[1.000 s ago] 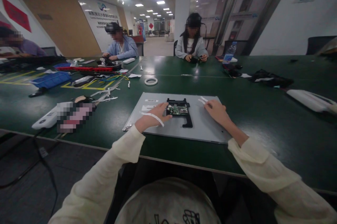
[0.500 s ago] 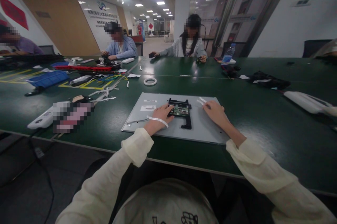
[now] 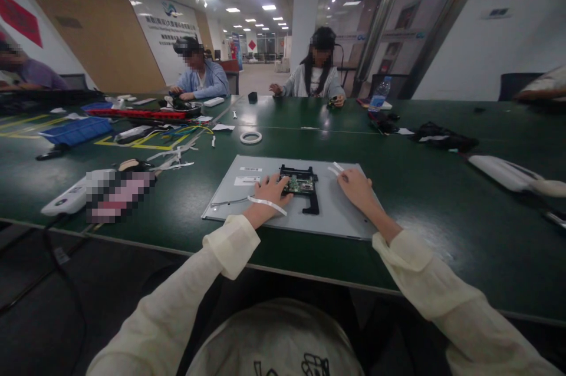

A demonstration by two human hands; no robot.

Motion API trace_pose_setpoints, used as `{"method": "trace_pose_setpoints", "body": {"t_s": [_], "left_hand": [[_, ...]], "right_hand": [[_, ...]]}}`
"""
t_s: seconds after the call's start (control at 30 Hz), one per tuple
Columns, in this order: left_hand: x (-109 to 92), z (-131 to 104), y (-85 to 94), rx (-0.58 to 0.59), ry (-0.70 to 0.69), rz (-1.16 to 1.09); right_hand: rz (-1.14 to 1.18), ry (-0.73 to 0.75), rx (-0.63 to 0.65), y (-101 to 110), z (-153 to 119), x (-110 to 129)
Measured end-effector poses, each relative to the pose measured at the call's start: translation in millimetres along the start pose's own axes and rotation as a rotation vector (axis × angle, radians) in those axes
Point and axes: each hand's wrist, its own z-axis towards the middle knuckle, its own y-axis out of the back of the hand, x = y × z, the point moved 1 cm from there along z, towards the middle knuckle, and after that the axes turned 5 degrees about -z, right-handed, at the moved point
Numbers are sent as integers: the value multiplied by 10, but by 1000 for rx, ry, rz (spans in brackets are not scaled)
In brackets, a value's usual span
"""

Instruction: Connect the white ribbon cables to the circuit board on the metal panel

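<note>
The left hand (image 3: 270, 194) lies loosely spread, touching the black frame (image 3: 313, 204); the right hand (image 3: 356, 188) seems to pinch thin white strips (image 3: 336, 168) over the grey panel (image 3: 340, 214).

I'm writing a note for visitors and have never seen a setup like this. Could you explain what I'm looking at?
There is no machine here: you see a person's two bare hands. A single camera worn on that person's head looks forward and down, so the forearms enter from the bottom.

On the green table lies a flat grey panel, and on it a black bracket with a circuit board. The left hand is spread, touching the bracket's left side; a white strip crosses its wrist. The right hand is curled above thin white strips; I can't tell whether it pinches them.

Beyond the panel lies a white ring, perhaps tape. A co-worker sits opposite.
</note>
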Motion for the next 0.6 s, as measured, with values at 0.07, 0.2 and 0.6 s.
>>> {"method": "trace_pose_setpoints", "body": {"t_s": [0.07, 0.2, 0.6], "left_hand": [[18, 18, 12, 9, -11, 5], [57, 43, 48, 37, -23, 9], [104, 92, 50, 29, -26, -31]], "right_hand": [[-5, -12, 5, 5, 4, 17], [-29, -44, 12, 6, 16, 59], [-10, -39, -32, -6, 38, 119]]}}
